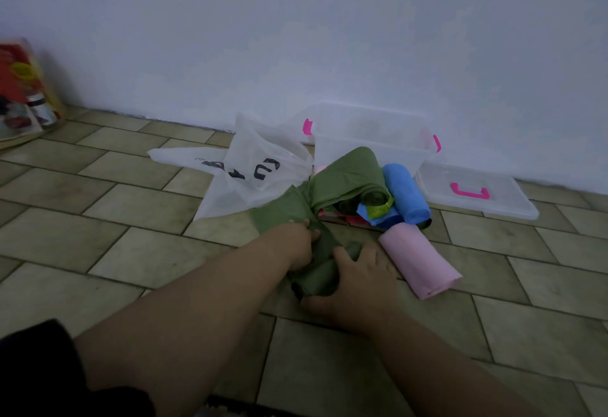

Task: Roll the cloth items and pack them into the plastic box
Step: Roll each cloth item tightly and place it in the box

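A green cloth (342, 176) lies stretched across the tiled floor, its near end wound into a thick roll (316, 276). My left hand (297, 239) grips the roll's left side and my right hand (358, 280) curls round its right side. A rolled pink cloth (419, 260) lies just right of my right hand. Behind it a rolled blue cloth (406, 194) sits on a small heap of other cloths. The clear plastic box (368, 138) with pink latches stands by the wall, open on top.
The box's clear lid (477, 191) with a pink handle lies flat to the right of the box. A white bag with black lettering (243, 169) is spread on the floor to the left. Colourful packets and a jar (26, 94) stand at the far left against the wall.
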